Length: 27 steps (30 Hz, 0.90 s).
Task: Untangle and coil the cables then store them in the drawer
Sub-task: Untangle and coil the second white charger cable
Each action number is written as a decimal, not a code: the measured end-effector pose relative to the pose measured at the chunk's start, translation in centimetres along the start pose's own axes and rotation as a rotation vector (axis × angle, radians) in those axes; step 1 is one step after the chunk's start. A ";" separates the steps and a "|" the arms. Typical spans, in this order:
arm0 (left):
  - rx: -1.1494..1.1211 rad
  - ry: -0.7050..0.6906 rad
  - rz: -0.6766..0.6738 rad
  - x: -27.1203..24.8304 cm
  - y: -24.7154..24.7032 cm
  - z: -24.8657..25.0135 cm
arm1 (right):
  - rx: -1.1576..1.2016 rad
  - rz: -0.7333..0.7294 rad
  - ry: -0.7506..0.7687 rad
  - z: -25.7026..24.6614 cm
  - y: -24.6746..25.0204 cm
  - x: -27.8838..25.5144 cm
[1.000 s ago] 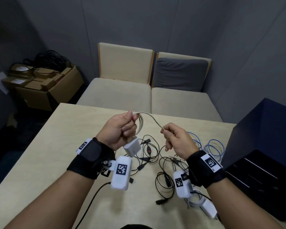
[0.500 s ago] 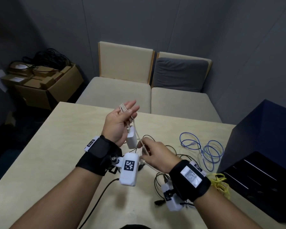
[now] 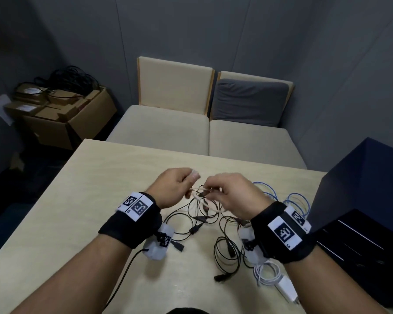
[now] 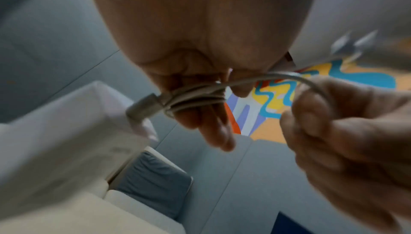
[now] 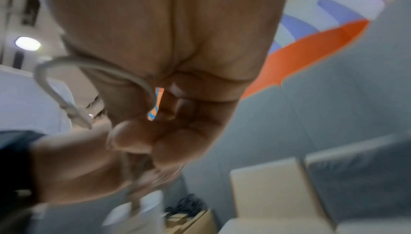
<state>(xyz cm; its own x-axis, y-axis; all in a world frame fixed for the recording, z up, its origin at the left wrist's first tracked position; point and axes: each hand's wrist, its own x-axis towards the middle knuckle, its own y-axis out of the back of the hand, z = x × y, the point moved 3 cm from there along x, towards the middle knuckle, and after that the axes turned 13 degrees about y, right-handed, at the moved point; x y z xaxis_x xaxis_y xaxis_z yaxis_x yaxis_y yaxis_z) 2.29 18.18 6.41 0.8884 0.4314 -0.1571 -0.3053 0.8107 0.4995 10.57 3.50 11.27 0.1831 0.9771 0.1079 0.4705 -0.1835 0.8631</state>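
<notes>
**Coiling in progress: handling and grip**

At the centre of the head view, the left hand [image 3: 170, 189] carries the off-white charger cable [image 4: 195, 97]. It is thin, round and smooth-jacketed, and is wound in several close turns round the fingers [image 4: 213, 132], which lie pressed together. A white, matt plastic adapter block [image 4: 66, 141] hangs from the turns at the lower left of the left wrist view. The right hand [image 3: 234, 196] pinches the free tail between thumb and curled fingers.

The cable looks light, limp and slightly springy, so the turns will probably loosen unless gripped across the bundle. The block, likely the heavier part, is best supported.

Below the hands, the pale wooden table [image 3: 66, 211] bears tangled thin black cables [image 3: 230, 249] and blue loops [image 3: 296, 194] further right. A white coil [image 3: 260, 273] lies at lower right, beside the dark navy drawer unit [image 3: 361, 245].
</notes>
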 end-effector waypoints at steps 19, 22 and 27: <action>-0.693 0.108 -0.297 -1.1 -0.2 1.7 | 1.362 0.271 -0.128 2.9 -0.2 -1.3; -0.710 0.117 -0.340 -1.4 -0.7 1.9 | 0.965 0.355 -0.183 3.8 0.3 -1.0; -0.906 0.098 -0.380 -1.3 -1.2 2.2 | 0.486 0.424 -0.227 4.2 -0.6 -0.4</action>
<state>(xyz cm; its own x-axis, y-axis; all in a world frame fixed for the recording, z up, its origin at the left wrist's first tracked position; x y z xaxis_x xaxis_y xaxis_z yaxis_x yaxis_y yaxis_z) 2.25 15.73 7.92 0.9620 0.0775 -0.2620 -0.1889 0.8813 -0.4332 13.83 2.75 8.69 0.5886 0.7734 0.2356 0.6425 -0.6243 0.4443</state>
